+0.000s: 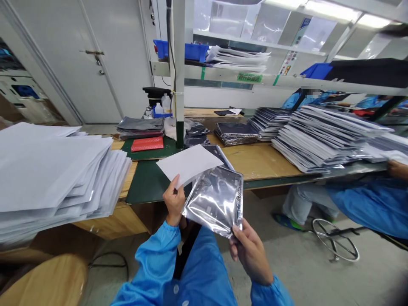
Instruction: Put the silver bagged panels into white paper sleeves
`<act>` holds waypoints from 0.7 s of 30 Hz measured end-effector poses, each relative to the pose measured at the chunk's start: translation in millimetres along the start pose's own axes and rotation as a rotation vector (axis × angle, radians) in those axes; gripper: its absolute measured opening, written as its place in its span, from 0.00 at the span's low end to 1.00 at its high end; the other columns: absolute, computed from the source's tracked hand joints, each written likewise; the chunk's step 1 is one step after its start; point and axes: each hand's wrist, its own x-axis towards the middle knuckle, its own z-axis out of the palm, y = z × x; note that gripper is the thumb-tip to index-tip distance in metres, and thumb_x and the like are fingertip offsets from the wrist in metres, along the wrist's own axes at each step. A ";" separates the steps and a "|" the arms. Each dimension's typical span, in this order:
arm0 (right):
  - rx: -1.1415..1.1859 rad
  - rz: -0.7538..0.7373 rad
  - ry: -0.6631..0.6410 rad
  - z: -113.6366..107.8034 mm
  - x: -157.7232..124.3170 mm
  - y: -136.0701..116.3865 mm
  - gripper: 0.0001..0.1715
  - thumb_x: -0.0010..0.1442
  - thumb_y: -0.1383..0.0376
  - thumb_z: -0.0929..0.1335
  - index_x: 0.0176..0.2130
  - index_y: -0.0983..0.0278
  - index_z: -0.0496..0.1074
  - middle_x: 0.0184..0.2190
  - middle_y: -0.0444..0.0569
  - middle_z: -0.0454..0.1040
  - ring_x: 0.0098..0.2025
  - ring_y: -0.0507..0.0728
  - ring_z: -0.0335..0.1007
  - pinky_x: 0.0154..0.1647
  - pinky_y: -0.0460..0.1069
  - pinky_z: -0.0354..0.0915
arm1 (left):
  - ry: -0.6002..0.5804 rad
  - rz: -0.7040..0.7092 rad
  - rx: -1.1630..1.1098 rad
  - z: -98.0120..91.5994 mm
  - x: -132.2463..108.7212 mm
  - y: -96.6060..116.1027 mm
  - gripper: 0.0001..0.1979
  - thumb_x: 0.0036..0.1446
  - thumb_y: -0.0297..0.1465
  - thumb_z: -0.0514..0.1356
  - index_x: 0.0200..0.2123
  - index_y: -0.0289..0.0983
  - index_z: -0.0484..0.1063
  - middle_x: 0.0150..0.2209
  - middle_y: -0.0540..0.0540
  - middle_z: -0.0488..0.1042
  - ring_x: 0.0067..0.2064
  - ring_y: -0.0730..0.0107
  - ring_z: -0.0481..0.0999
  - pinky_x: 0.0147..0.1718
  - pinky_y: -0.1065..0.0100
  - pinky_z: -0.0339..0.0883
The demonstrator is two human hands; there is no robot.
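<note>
Between thumb and fingers, my left hand (174,200) pinches the near edge of a white sheet (189,163), tilted over the bench. My right hand (250,248) grips the lower right corner of a dark flat panel in a shiny clear bag (216,197). This bagged panel is held in front of the bench edge, just right of the sheet, and its left side comes close to my left hand. Behind both, another dark panel (219,153) lies on the green mat (148,182), partly covered by the sheet and the bag.
A tall pile of white sleeves (54,170) stands at the left. A red pouch (147,144) and grey bags (140,125) lie behind the mat. Stacks of panels (325,136) fill the right side, where a co-worker's blue sleeve (372,204) reaches in. A post (179,85) rises mid-bench.
</note>
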 end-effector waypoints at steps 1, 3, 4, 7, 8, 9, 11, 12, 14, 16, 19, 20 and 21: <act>0.009 -0.014 0.020 2.6 4.9 -1.0 0.24 0.54 0.50 0.75 0.38 0.63 0.67 0.17 0.38 0.68 0.13 0.46 0.58 0.11 0.40 0.59 | -0.007 0.006 0.011 -0.9 -1.4 0.5 0.18 0.54 0.31 0.58 0.48 0.38 0.77 0.31 0.47 0.78 0.29 0.67 0.75 0.30 0.68 0.69; 0.015 -0.030 0.048 5.7 13.7 -2.7 0.24 0.53 0.50 0.76 0.37 0.63 0.67 0.18 0.38 0.69 0.14 0.47 0.60 0.11 0.40 0.59 | -0.033 0.015 0.034 -2.8 -3.6 2.1 0.19 0.52 0.30 0.58 0.48 0.38 0.76 0.30 0.48 0.77 0.29 0.68 0.74 0.29 0.68 0.67; 0.014 -0.032 0.052 6.3 17.6 -3.3 0.25 0.52 0.50 0.77 0.36 0.62 0.67 0.18 0.38 0.69 0.14 0.47 0.61 0.11 0.40 0.59 | -0.048 0.021 0.046 -3.6 -4.3 3.1 0.18 0.52 0.29 0.58 0.47 0.38 0.76 0.28 0.49 0.76 0.27 0.69 0.73 0.28 0.69 0.66; 0.011 -0.035 0.034 5.5 26.8 -4.2 0.25 0.51 0.50 0.77 0.36 0.62 0.67 0.18 0.38 0.69 0.14 0.48 0.61 0.10 0.40 0.59 | -0.067 0.038 0.070 -5.6 -4.9 6.1 0.16 0.52 0.30 0.60 0.46 0.37 0.75 0.24 0.53 0.72 0.22 0.71 0.68 0.24 0.71 0.62; 0.012 -0.035 0.026 4.7 29.1 -4.4 0.24 0.51 0.51 0.77 0.36 0.63 0.67 0.18 0.38 0.69 0.14 0.48 0.61 0.10 0.40 0.59 | -0.065 0.044 0.075 -6.0 -4.9 6.8 0.16 0.52 0.31 0.60 0.45 0.37 0.75 0.23 0.53 0.71 0.22 0.72 0.67 0.24 0.71 0.61; 0.013 -0.036 0.022 3.7 31.0 -4.6 0.24 0.51 0.51 0.77 0.35 0.63 0.67 0.18 0.38 0.69 0.13 0.47 0.61 0.10 0.40 0.58 | -0.065 0.052 0.080 -6.2 -4.9 7.3 0.15 0.52 0.31 0.60 0.45 0.37 0.74 0.23 0.54 0.70 0.21 0.72 0.66 0.23 0.71 0.61; 0.019 -0.041 0.028 1.9 34.4 -5.0 0.24 0.51 0.51 0.77 0.35 0.63 0.67 0.18 0.39 0.70 0.13 0.47 0.61 0.10 0.40 0.58 | -0.067 0.075 0.097 -6.2 -5.7 8.2 0.14 0.52 0.32 0.60 0.44 0.38 0.74 0.23 0.53 0.71 0.22 0.72 0.67 0.23 0.71 0.61; 0.024 -0.047 0.037 1.2 35.8 -5.1 0.24 0.51 0.52 0.77 0.35 0.63 0.67 0.18 0.39 0.70 0.13 0.47 0.61 0.10 0.40 0.59 | -0.070 0.098 0.109 -6.0 -6.7 8.9 0.13 0.53 0.31 0.60 0.42 0.38 0.74 0.23 0.53 0.71 0.22 0.72 0.68 0.24 0.71 0.62; 0.035 -0.063 0.060 0.5 38.3 -4.7 0.25 0.50 0.52 0.78 0.35 0.63 0.67 0.18 0.39 0.71 0.14 0.48 0.61 0.10 0.40 0.60 | -0.067 0.170 0.132 -4.9 -9.9 11.4 0.09 0.53 0.30 0.60 0.39 0.38 0.75 0.23 0.52 0.72 0.23 0.72 0.70 0.26 0.71 0.65; 0.045 -0.080 0.075 0.9 40.7 -2.6 0.25 0.50 0.52 0.78 0.36 0.63 0.67 0.19 0.39 0.71 0.14 0.48 0.62 0.11 0.41 0.61 | -0.048 0.262 0.141 -3.2 -14.2 15.5 0.07 0.54 0.28 0.59 0.36 0.38 0.76 0.24 0.51 0.73 0.24 0.72 0.71 0.28 0.71 0.67; 0.055 -0.103 0.091 2.7 43.9 3.2 0.24 0.51 0.52 0.77 0.36 0.63 0.67 0.19 0.40 0.72 0.15 0.49 0.64 0.12 0.41 0.62 | 0.004 0.345 0.122 -0.8 -19.7 23.8 0.07 0.56 0.27 0.59 0.33 0.37 0.78 0.24 0.50 0.73 0.24 0.73 0.71 0.28 0.71 0.68; 0.055 -0.111 0.098 3.5 44.9 5.5 0.23 0.51 0.52 0.77 0.36 0.63 0.67 0.19 0.40 0.73 0.15 0.49 0.64 0.12 0.41 0.62 | 0.026 0.356 0.112 -0.4 -20.6 26.7 0.07 0.57 0.28 0.59 0.33 0.38 0.78 0.24 0.49 0.73 0.25 0.73 0.72 0.28 0.71 0.68; 0.053 -0.121 0.106 4.3 45.8 7.7 0.24 0.51 0.52 0.77 0.36 0.62 0.67 0.19 0.41 0.73 0.15 0.49 0.65 0.12 0.41 0.63 | 0.045 0.367 0.104 -0.3 -21.0 29.4 0.07 0.57 0.28 0.59 0.33 0.38 0.79 0.25 0.48 0.74 0.26 0.72 0.73 0.29 0.70 0.69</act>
